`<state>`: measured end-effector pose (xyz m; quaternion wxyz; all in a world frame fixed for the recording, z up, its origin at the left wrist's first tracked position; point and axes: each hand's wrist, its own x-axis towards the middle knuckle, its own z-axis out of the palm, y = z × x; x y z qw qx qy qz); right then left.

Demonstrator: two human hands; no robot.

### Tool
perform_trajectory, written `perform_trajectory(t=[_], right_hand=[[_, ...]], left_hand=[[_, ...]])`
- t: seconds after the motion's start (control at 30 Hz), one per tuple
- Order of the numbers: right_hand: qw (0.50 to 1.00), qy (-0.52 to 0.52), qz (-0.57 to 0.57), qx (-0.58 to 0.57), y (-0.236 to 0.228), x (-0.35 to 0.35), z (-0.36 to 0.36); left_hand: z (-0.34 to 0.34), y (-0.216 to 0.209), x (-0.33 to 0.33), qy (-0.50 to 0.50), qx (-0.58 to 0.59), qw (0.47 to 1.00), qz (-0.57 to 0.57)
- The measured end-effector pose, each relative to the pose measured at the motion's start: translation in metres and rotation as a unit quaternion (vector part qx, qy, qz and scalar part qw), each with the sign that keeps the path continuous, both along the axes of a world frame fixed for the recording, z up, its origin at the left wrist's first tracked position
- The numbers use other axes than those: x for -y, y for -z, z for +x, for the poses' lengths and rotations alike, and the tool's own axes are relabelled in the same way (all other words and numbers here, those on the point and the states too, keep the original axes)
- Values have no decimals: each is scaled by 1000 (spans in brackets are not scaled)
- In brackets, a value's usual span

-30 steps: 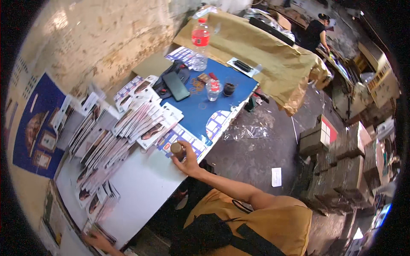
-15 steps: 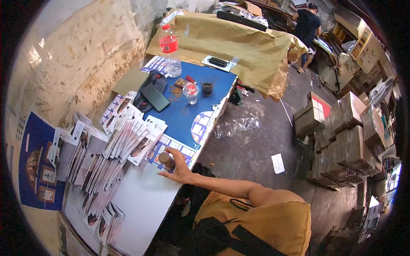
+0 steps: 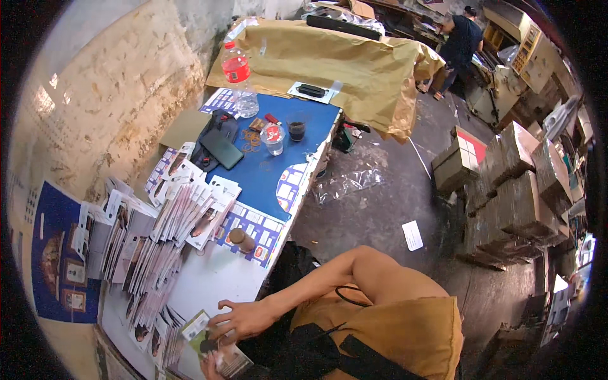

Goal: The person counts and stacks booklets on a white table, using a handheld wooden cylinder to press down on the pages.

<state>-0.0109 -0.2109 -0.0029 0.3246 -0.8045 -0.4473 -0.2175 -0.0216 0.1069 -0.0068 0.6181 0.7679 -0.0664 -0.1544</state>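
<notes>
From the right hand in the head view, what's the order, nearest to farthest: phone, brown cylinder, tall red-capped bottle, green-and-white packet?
From the right hand:
1. Green-and-white packet, at its fingers.
2. Brown cylinder, beyond the hand, on the table.
3. Phone, farther up, by the dark bag.
4. Tall red-capped bottle, towards the table's far end.

A small brown cylindrical jar (image 3: 242, 240) is standing on the long blue-and-white table (image 3: 215, 278). Left of the jar, flat white printed paper packets (image 3: 142, 256) are lying in rows. Beyond it, a dark rectangular phone (image 3: 221, 149) is lying; farther beyond, a tall clear plastic bottle (image 3: 244, 101) is standing. Nearer the wearer than the jar, a flat green printed packet (image 3: 233, 363) is being held. Rightward, brown cardboard boxes (image 3: 516, 212) are standing stacked.
</notes>
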Motion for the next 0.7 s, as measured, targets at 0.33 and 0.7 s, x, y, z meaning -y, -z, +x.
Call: perform_trajectory(t=[0.33,0.7], right_hand=[[916,-64,282,-277,-6,-25,-4],[823,-9,243,-513,0,-15,3]], left_hand=[[22,-15,119,-92,120,985,-83],[12,18,137,-79,-74,898,-427]])
